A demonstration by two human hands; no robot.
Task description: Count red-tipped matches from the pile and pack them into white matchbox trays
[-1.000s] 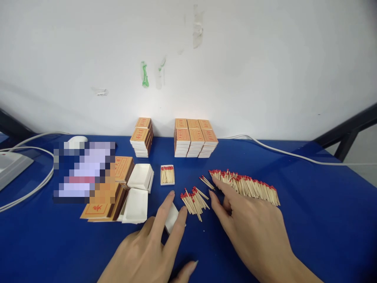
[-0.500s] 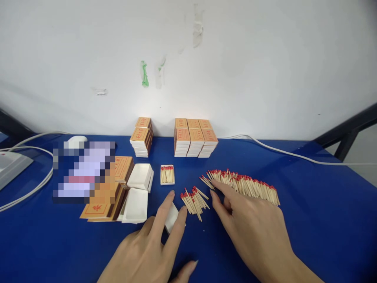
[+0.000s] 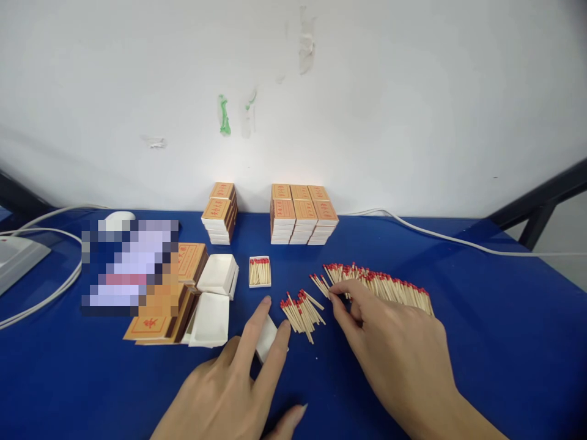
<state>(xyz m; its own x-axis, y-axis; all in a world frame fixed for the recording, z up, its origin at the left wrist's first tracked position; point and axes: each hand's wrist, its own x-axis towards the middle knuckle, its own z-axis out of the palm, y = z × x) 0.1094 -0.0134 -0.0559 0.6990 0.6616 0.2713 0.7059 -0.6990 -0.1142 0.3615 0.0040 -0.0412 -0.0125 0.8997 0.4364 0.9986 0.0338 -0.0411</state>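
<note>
My left hand (image 3: 229, 379) is spread over the blue table, its fingers apart. Between its index and middle fingers shows a small white matchbox tray (image 3: 270, 341), partly covered; whether the fingers touch it I cannot tell. My right hand (image 3: 389, 336) pinches thumb and index finger at the lower ends of a few red-headed matches (image 3: 318, 283). These lie at the left end of a long row of matches (image 3: 394, 287), which the hand partly hides. Between my hands rests a loose heap of matches (image 3: 302, 315). Behind it stands a matchbox tray filled with matches (image 3: 260, 272).
Matchboxes are stacked at the back in a smaller pile (image 3: 217, 214) and a larger pile (image 3: 302, 214). White trays (image 3: 210, 321) and orange matchbox sleeves (image 3: 151, 324) lie at left, beside a blurred-out object (image 3: 132, 263). A white cable (image 3: 435, 235) runs along the right.
My right thumb and index finger have closed together on the ends of a few matches at the row's left end. My left hand has stayed in place.
</note>
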